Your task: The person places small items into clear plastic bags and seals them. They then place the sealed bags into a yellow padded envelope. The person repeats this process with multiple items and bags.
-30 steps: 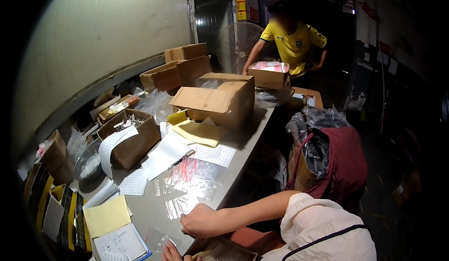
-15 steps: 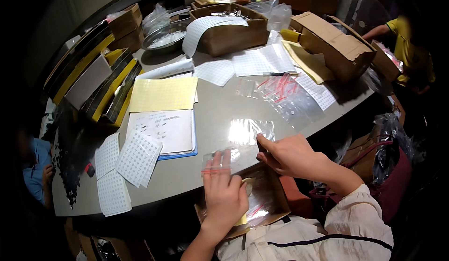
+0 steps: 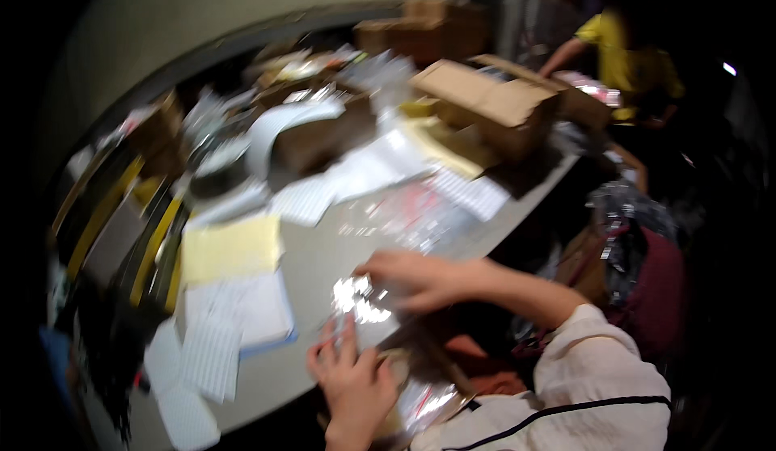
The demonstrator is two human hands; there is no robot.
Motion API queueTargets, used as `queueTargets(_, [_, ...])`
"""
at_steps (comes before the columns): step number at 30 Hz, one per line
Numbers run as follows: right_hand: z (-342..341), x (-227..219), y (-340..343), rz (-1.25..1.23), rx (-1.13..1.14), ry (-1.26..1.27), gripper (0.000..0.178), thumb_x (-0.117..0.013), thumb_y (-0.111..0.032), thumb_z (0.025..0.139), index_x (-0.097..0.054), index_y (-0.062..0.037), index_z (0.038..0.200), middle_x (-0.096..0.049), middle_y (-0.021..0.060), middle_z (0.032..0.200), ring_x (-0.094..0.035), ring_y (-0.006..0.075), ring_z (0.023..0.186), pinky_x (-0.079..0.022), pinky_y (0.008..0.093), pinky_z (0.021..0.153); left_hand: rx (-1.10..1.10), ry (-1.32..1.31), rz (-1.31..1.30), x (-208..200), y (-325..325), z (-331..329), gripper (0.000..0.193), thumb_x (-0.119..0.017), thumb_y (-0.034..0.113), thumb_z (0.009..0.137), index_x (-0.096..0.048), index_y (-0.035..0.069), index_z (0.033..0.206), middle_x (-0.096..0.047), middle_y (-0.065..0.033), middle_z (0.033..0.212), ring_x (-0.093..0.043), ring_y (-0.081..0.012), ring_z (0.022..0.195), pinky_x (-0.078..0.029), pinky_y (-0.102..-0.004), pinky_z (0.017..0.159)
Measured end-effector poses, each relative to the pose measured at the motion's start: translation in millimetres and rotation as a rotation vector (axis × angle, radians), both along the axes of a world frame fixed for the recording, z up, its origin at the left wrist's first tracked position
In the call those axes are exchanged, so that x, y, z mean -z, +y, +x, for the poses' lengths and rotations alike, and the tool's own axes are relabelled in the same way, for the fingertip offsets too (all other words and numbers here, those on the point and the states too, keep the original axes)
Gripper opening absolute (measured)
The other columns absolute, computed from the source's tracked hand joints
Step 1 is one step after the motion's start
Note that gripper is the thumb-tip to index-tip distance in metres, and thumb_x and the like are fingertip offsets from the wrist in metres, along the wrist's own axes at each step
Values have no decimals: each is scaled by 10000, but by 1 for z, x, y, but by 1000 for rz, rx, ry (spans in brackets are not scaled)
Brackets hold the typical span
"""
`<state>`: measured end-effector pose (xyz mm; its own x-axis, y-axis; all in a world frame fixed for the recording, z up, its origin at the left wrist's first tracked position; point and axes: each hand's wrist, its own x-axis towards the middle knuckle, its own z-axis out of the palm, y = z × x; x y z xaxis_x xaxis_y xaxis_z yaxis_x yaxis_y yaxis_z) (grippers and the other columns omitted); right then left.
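Note:
At the near table edge, my left hand point(image 3: 352, 382) has its fingers stretched and spread over a small clear plastic bag, mostly covered by them. My right hand point(image 3: 412, 280) is bent across from the right, its fingers by the far side of a shiny clear plastic bag point(image 3: 360, 299). Blur hides whether those fingers grip the bag. Below the hands, against my body, stands an open cardboard box point(image 3: 453, 366) with clear, red-striped bags point(image 3: 424, 402) inside.
Left of my hands lie a notebook point(image 3: 242, 309), a yellow sheet point(image 3: 230, 249) and label sheets point(image 3: 212, 358). Red-striped bags point(image 3: 416, 212) lie farther off. Cardboard boxes point(image 3: 485, 111) line the back. A person in yellow point(image 3: 618, 59) is at the far right.
The view has swung and blurred. My right hand has moved left and away over the shiny bag, closer to my left hand. The left hand stays on the small bag.

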<state>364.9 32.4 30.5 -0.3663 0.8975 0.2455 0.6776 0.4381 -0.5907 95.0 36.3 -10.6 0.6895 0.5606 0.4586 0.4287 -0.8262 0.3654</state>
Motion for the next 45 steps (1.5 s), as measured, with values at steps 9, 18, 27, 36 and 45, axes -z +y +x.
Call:
queueTargets(9, [-28,-3,-46,89,45,-69,762,-739,-24,849,-417,22,1538,-566,253,1291,-617,457,1159,-523,499,960,37,89,116,3,8,-14,303,-778,310,840,-775,114,1071,-581,-215,1533,-491,-468,1384,-309,-634,1163])
queueTargets(18, [-45,4,-58,134,3,-51,662,-722,-149,980,-436,40,1546,-576,278,1336,-649,440,1126,-544,473,950,118,230,78,0,14,-15,450,-770,285,850,-743,136,1273,-496,-187,1639,-365,-560,1484,-267,-739,1170])
queueTargets(27, [-37,0,-57,17,-2,26,694,-717,-74,915,-428,6,1540,-563,233,1364,-649,423,1135,-546,485,949,106,252,19,1,10,-13,519,-757,265,860,-690,101,1348,-387,-177,1718,-285,-568,1542,-209,-773,1196])
queueTargets(36, [-33,2,-51,20,37,161,615,-701,-1,882,-493,0,1461,-619,185,1216,-671,380,1099,-553,469,911,116,272,26,-1,10,-14,349,-762,242,841,-730,94,1156,-356,-174,1738,-278,-563,1546,-207,-776,1191])
queueTargets(45, [-26,4,-47,-14,70,151,515,-651,-48,982,-503,10,1471,-615,214,1248,-672,399,1101,-561,460,908,106,277,7,5,10,-12,260,-748,220,847,-721,105,1078,-388,-172,1723,-385,-563,1466,-229,-793,1161])
